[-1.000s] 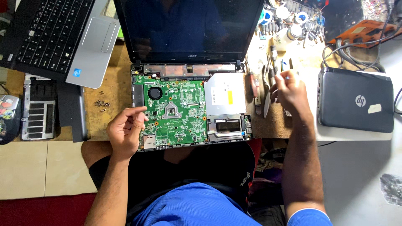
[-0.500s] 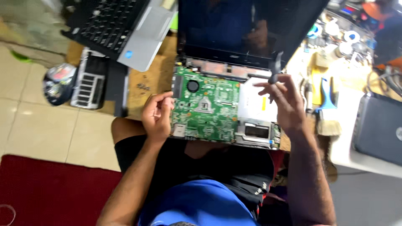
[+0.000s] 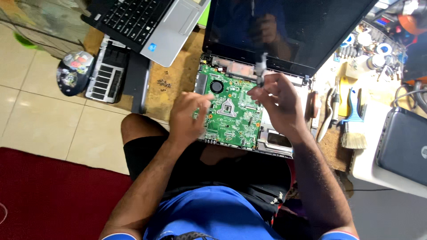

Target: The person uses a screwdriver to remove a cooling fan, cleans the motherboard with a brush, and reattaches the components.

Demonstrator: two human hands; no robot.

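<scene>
I count three laptops around me. One opened-up laptop (image 3: 284, 49) lies straight ahead, its dark screen tilted back and its green motherboard (image 3: 231, 111) bare in the base. One silver laptop (image 3: 147, 22) with a black keyboard sits up at the left. One closed dark laptop (image 3: 407, 149) rests on the white surface at the right. There is also one brush (image 3: 353, 120) with a blue handle beside the board's right edge, one detached keyboard part (image 3: 104, 75) at the left, one round patterned mouse (image 3: 73, 73) next to it, and a small heap of loose screws (image 3: 163, 82) on the brown table (image 3: 171, 95).

My left hand (image 3: 189, 115) lies on the left half of the motherboard, fingers bent and resting on it, closed on nothing. My right hand (image 3: 278, 100) is pinched tight around a slim screwdriver (image 3: 260, 71), held upright over the board's upper right corner, just below the screen hinge.

Compared with half a second ago, my right hand has come in from the table's tool area to above the board, and the screwdriver now stands nearly vertical. My left hand has slid further onto the board. My view has also swung, so the whole desk sits lower and more to the right.
</scene>
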